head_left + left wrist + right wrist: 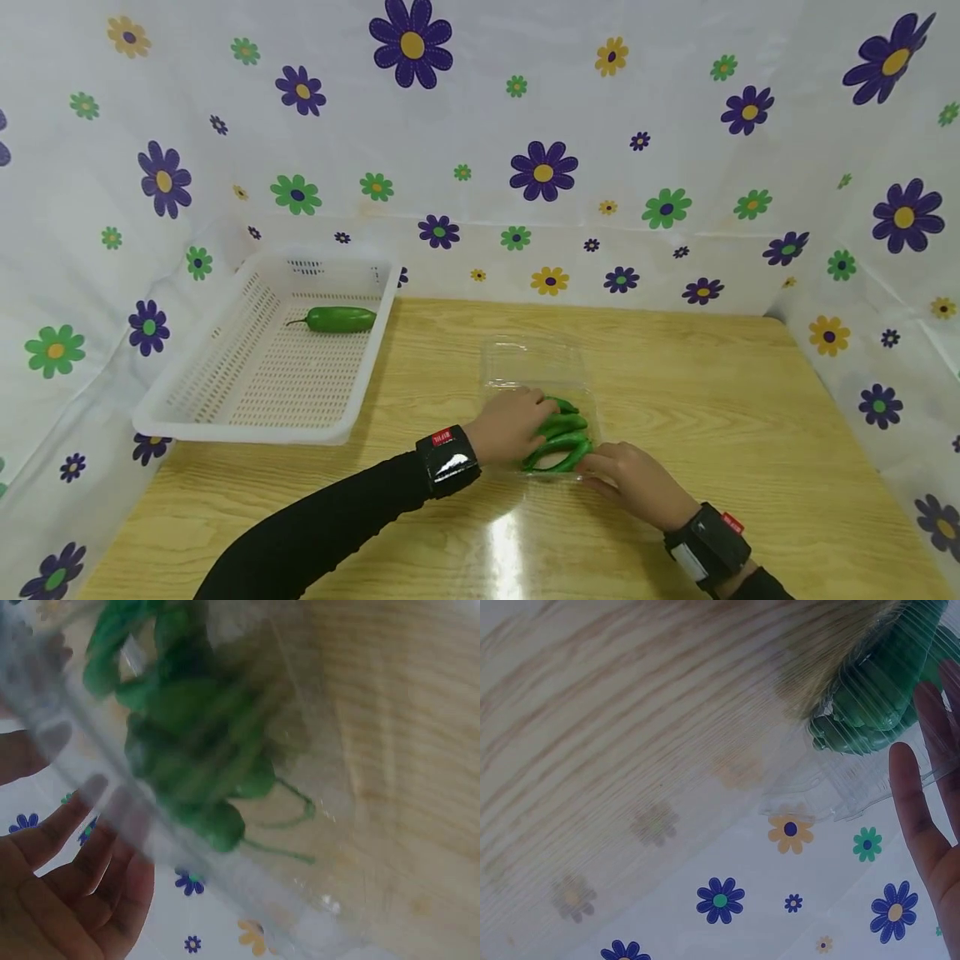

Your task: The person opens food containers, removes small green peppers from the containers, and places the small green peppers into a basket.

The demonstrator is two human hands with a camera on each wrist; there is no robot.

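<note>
Several green chili peppers [558,446] lie side by side in a clear plastic clamshell box [596,412], its lid [532,360] folded back on the far side. My left hand [510,425] reaches over the box from the left, fingertips at the upper peppers. Seen in the left wrist view, its fingers are spread loosely along the clear wall, while pepper stems stick out on the other side. My right hand [633,483] is at the near right corner of the box. The right wrist view shows its fingers nearly straight, right at the box's rim beside the peppers [877,697].
A white perforated plastic basket [247,433] stands at the left of the wooden table [712,400]. One larger green pepper [339,319] lies in the basket. Flower-patterned white sheeting [465,108] walls the table at the back and both sides.
</note>
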